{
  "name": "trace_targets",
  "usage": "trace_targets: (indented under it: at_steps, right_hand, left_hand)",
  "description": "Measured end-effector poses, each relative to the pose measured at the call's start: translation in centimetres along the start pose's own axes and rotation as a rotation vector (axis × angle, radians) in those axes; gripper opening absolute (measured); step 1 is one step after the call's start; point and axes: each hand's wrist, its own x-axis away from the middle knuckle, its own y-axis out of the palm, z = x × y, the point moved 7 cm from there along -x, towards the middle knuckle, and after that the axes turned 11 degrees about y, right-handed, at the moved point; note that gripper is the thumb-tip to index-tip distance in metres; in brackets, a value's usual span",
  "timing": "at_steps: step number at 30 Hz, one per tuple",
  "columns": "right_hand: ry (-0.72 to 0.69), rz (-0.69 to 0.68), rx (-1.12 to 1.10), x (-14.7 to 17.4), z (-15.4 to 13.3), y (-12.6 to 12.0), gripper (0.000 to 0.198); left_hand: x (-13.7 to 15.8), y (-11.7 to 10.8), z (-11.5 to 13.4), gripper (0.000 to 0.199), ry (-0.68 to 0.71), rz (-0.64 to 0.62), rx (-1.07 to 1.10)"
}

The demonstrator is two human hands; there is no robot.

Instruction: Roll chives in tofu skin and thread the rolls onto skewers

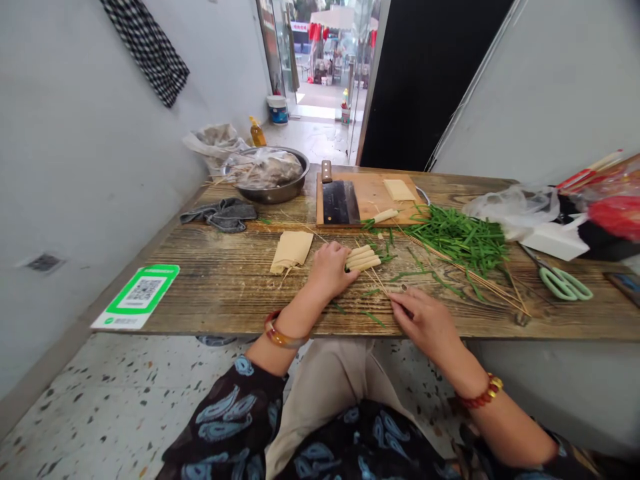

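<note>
My left hand [329,270] is closed around several tofu-skin rolls [363,258] lying side by side on the wooden table, with bits of green at their ends. Lower right, my right hand [425,319] pinches the ends of thin bamboo skewers [379,281] that point toward the rolls. Whether the skewer tips pass into the rolls I cannot tell. Left of my left hand lies a stack of tofu-skin sheets [293,250]. One more roll [386,216] rests at the cutting board's front edge. A heap of cut chives [457,233] spreads to the right.
A cleaver [341,202] lies on the cutting board [370,190], near another tofu-skin piece [399,190]. Loose skewers [480,277] and green-handled scissors [565,283] lie right. A metal basin [280,193] holds a bagged mass. A grey cloth [220,215] and QR card [141,293] are left.
</note>
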Motion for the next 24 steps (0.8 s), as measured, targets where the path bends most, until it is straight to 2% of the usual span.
trace_targets:
  at_steps: [3,7,10,15,19,24]
  right_hand:
    - [0.005,0.022,0.012,0.3,-0.6,-0.6,0.026]
    - [-0.009,0.075,-0.131,0.5,-2.3,-2.0,0.027]
    - [-0.032,0.066,-0.148,0.5,-2.9,-2.1,0.028]
    - [0.114,0.136,-0.141,1.7,0.5,-2.8,0.029]
    - [0.212,0.154,-0.228,5.2,3.4,-3.6,0.025]
    - [0.318,0.115,-0.280,12.0,5.6,-3.0,0.024]
  left_hand:
    - [0.0,-0.1,0.1,0.039,-0.012,-0.013,-0.009]
    - [-0.1,-0.2,0.3,0.035,-0.010,-0.025,-0.018]
    - [0.1,-0.5,0.3,0.033,-0.010,-0.015,-0.027]
    - [1.8,-1.2,0.0,0.032,-0.026,-0.029,-0.007]
    - [3.4,-1.7,0.6,0.030,-0.014,0.002,0.023]
    - [4.3,-1.0,3.1,0.033,0.040,-0.003,0.093]
